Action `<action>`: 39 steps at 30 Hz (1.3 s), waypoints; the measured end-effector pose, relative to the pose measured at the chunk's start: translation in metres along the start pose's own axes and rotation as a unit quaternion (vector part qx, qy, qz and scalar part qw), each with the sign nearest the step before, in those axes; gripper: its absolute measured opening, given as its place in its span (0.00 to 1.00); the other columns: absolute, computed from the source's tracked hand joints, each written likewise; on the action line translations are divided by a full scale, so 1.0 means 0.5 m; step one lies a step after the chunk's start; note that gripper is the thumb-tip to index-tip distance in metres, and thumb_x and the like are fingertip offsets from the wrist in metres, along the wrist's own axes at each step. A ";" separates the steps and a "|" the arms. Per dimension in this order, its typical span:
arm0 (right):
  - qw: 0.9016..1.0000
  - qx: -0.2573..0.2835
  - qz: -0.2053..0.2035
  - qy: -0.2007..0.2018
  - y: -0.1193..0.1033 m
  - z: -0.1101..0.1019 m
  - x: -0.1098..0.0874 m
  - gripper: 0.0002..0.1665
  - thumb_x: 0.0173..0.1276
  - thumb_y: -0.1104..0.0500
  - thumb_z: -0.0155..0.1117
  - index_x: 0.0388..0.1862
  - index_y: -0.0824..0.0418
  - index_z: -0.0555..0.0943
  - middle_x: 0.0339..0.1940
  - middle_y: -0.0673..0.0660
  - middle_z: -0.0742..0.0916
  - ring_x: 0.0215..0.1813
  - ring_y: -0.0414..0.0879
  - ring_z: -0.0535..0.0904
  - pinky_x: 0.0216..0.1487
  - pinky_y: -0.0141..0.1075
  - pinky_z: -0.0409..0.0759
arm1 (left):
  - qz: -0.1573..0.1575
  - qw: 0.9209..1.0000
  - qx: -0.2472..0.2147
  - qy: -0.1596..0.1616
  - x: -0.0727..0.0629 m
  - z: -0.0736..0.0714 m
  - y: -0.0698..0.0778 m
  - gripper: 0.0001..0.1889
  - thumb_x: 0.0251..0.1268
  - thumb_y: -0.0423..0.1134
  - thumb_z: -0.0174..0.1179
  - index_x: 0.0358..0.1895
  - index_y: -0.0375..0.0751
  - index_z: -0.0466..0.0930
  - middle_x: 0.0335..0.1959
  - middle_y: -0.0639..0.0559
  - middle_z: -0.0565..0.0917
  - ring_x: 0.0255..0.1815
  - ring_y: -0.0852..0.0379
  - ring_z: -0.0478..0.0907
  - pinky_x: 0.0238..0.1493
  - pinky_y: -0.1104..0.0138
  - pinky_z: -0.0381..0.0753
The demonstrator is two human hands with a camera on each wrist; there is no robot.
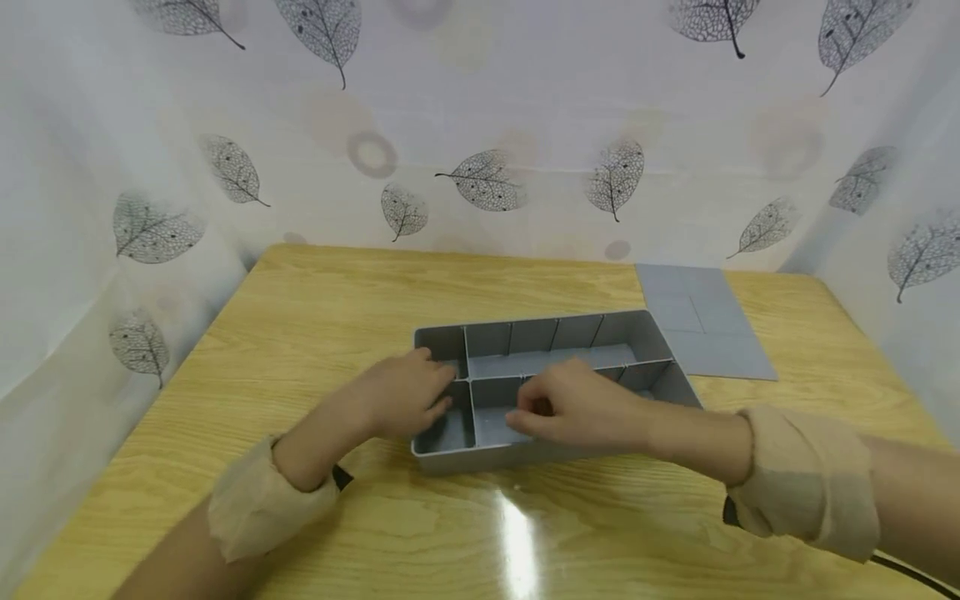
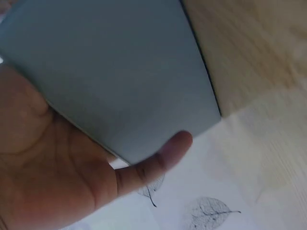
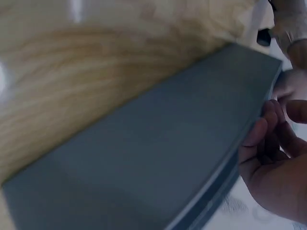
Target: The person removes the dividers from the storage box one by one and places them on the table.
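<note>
A grey divided tray [image 1: 442, 461] lies on the wooden table. My left hand [image 1: 405, 392] is bent over its left end, with fingertips down among the left compartments. In the left wrist view one finger [image 2: 165, 155] rests at the corner of the grey wall. My right hand [image 1: 581, 404] is above the front row of compartments, fingers curled and the thumb bent toward the index finger. From the right wrist its curled fingers [image 3: 259, 132] appear right at the tray's rim, and nothing shows between them.
A flat grey panel [image 1: 705, 325] with thin lines lies at the table's back right, close to the tray. Around the table [image 1: 322, 308] hangs a white curtain [image 1: 525, 100] with leaf prints. A dark cable [image 1: 911, 571] trails below the right forearm.
</note>
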State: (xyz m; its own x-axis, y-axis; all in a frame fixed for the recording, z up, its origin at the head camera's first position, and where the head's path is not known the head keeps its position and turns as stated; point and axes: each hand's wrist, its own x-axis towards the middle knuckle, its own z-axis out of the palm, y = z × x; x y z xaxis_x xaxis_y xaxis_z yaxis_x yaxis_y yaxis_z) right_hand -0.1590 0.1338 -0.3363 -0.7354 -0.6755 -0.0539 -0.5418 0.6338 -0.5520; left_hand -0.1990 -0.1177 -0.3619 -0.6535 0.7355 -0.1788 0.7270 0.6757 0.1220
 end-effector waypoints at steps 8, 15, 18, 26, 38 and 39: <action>0.983 0.094 0.116 -0.105 -0.026 0.064 0.081 0.29 0.69 0.45 0.61 0.09 0.49 0.67 0.08 0.41 0.66 0.14 0.34 0.58 0.19 0.27 0.58 | -0.029 1.000 -0.006 -0.003 -0.001 0.017 0.010 0.19 0.64 0.32 0.59 0.57 0.28 0.75 0.48 0.36 0.84 0.54 0.40 0.78 0.53 0.51 0.81; 0.973 0.105 0.183 -0.098 -0.033 0.089 0.099 0.26 0.62 0.56 0.63 0.06 0.50 0.67 0.06 0.42 0.67 0.13 0.35 0.60 0.18 0.27 0.59 | 0.009 0.999 -0.047 0.021 0.008 0.021 0.012 0.20 0.59 0.26 0.56 0.57 0.26 0.74 0.40 0.36 0.83 0.43 0.42 0.81 0.46 0.51 0.81; 0.973 0.105 0.185 -0.084 -0.038 0.093 0.100 0.27 0.61 0.58 0.62 0.04 0.50 0.64 0.05 0.42 0.66 0.12 0.34 0.59 0.17 0.27 0.58 | 0.009 0.999 -0.032 0.016 0.006 0.022 0.012 0.22 0.59 0.26 0.56 0.59 0.25 0.74 0.45 0.34 0.83 0.49 0.39 0.81 0.53 0.50 0.80; 0.977 0.113 0.170 -0.053 -0.046 0.094 0.099 0.26 0.60 0.57 0.60 0.04 0.50 0.64 0.05 0.42 0.66 0.12 0.34 0.59 0.16 0.27 0.58 | 0.008 1.000 0.002 0.019 -0.002 0.022 0.006 0.24 0.61 0.29 0.55 0.62 0.27 0.72 0.46 0.35 0.85 0.53 0.37 0.79 0.58 0.49 0.77; 0.972 0.139 0.183 -0.053 -0.043 0.084 0.108 0.15 0.58 0.56 0.60 0.16 0.59 0.85 0.12 0.44 0.76 0.18 0.37 0.68 0.22 0.27 0.65 | 0.001 1.000 -0.004 0.011 0.007 0.024 0.002 0.24 0.61 0.30 0.55 0.62 0.29 0.72 0.47 0.36 0.86 0.56 0.37 0.79 0.64 0.49 0.74; 0.972 0.138 0.184 -0.053 -0.043 0.084 0.109 0.15 0.58 0.56 0.60 0.17 0.60 0.86 0.12 0.44 0.76 0.18 0.37 0.69 0.22 0.27 0.66 | 0.001 1.000 -0.004 0.010 0.008 0.024 0.002 0.24 0.61 0.30 0.55 0.63 0.28 0.71 0.48 0.36 0.85 0.56 0.37 0.79 0.65 0.49 0.73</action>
State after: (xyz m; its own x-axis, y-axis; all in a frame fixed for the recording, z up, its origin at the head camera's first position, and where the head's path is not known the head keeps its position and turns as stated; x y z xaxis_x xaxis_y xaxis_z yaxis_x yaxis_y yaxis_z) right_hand -0.1703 0.0676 -0.3623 -0.8046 -0.4666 -0.3674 -0.1090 0.7242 -0.6810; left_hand -0.1984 -0.1145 -0.3744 -0.6557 0.7382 -0.1585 0.7273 0.6739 0.1300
